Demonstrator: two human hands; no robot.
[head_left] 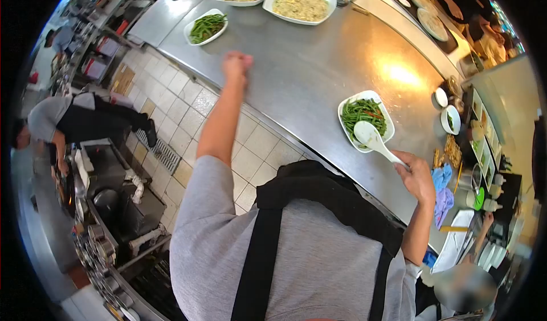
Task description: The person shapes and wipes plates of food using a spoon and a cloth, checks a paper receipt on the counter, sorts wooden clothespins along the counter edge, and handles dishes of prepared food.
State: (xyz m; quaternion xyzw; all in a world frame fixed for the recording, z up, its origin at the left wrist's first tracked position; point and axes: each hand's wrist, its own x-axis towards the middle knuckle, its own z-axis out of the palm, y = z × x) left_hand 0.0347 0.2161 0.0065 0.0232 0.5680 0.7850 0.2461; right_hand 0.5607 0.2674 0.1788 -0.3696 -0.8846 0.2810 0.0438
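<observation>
Counter: bare brushed metal swept across the view, and what a shine, warm light blazing off its far right stretch!
White spoon: gripped by the handle, the right hand wrapped firmly round it, its bowl out over the beans.
Green beans: piled with reddish strips in the near dish, beside the counter's front edge.
Left hand: stretched over the counter, fingers curled but blurred; how tightly they closed, or on what, could not be told.
Far bean dish: just beyond that hand, a second green heap, with rice in two white dishes further along.
Ledge: raised behind the counter, carrying a dark tray of plates.
Right end: busy corner, blue cloth and purple cloth bunched near the spoon hand, bottles beyond; any print on them was too small to read.
Floor: pale tiles, cut by a drain grate.
Co-worker: grey top, bent forward on the far left.
</observation>
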